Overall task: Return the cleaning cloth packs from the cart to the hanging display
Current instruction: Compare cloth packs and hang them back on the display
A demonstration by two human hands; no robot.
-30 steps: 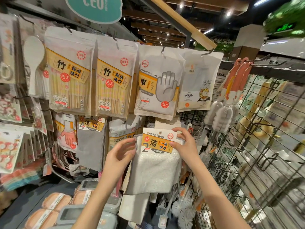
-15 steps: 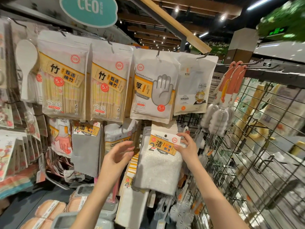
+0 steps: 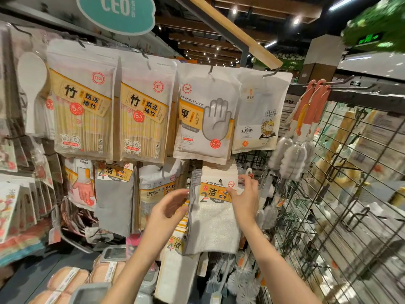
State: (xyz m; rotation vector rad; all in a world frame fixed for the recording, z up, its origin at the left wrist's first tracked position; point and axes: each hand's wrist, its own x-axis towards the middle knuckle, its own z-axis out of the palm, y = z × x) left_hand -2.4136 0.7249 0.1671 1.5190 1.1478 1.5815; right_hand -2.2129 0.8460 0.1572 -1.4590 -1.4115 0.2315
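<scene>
A white cleaning cloth pack (image 3: 213, 218) with a yellow "Cleaning towels" label hangs in the lower row of the display, in front of more packs of the same kind. My right hand (image 3: 245, 198) pinches the right end of its label near the hanging hole. My left hand (image 3: 168, 207) hovers just left of the pack with loosely curled fingers, holding nothing. The peg behind the label is hidden. The cart is out of view.
Above hang bamboo chopstick packs (image 3: 142, 110) and a disposable glove pack (image 3: 206, 115). Grey cloths (image 3: 114, 200) and a sponge pack (image 3: 157, 189) hang to the left. A black wire grid (image 3: 341, 194) with bottle brushes (image 3: 293, 154) stands at the right. Sponges (image 3: 65, 281) lie below.
The cloth pack has moved up and back against the hanging row. My left hand has let go of its left edge and drawn slightly away; my right hand keeps hold of the label.
</scene>
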